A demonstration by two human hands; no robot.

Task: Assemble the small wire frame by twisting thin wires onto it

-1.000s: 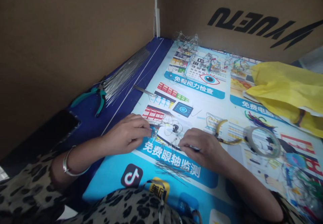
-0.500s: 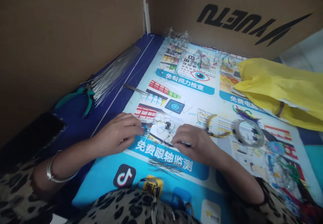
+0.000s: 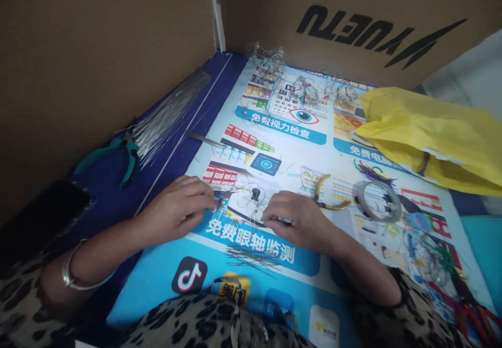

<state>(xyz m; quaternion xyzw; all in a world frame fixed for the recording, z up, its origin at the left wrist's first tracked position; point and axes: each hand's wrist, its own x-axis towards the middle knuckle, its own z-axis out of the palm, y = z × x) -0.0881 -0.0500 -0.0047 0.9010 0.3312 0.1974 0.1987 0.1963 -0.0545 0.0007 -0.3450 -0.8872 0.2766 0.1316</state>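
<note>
A loose shape of thin silvery wire with small beads (image 3: 239, 212) lies on the printed sheet between my hands. My left hand (image 3: 182, 206) is closed, thumb and fingers pinching the left edge of this beaded wire. On the other side, my right hand (image 3: 296, 217) is closed in a pinch at the wire's right edge. A dark, slim thing shows under its fingers, too small to name. Just below lies a small bundle of short cut wires (image 3: 253, 258). Yellow-handled pliers (image 3: 331, 204) rest beyond my right hand.
Long straight wires (image 3: 172, 112) and teal-handled pliers (image 3: 127, 157) lie at the left, near a cardboard wall (image 3: 98, 49). A tape roll (image 3: 378, 201), coloured ties (image 3: 372, 171) and a yellow bag (image 3: 431, 133) are at the right. Tangled wire pieces (image 3: 269, 63) sit at the back.
The whole view has shifted slightly, so things appear a little further left. Both hands keep their pinch on the beaded wire, with hardly any movement.
</note>
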